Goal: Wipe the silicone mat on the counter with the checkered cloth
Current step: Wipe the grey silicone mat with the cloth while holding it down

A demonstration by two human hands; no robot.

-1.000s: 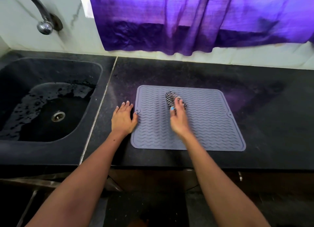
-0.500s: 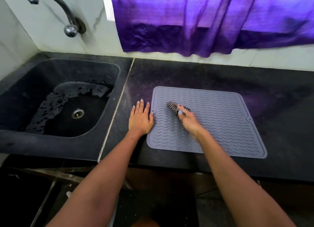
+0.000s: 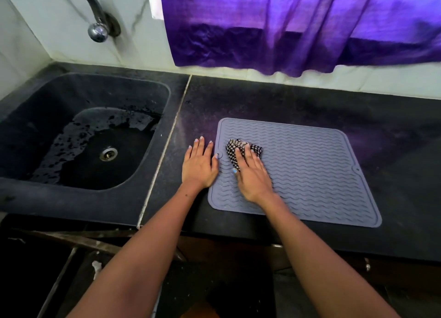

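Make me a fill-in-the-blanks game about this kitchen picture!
1. The right hand presses the checkered cloth on the ____ mat.
2. The left hand lies flat on the ____.
3. The sink is to the ____ of the mat.
4. The curtain is ____.

Missing words: silicone; counter; left; purple

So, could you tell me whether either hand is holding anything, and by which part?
The right hand presses the bunched black-and-white checkered cloth onto the grey silicone mat, fingers flat across its middle. The left hand holds nothing.
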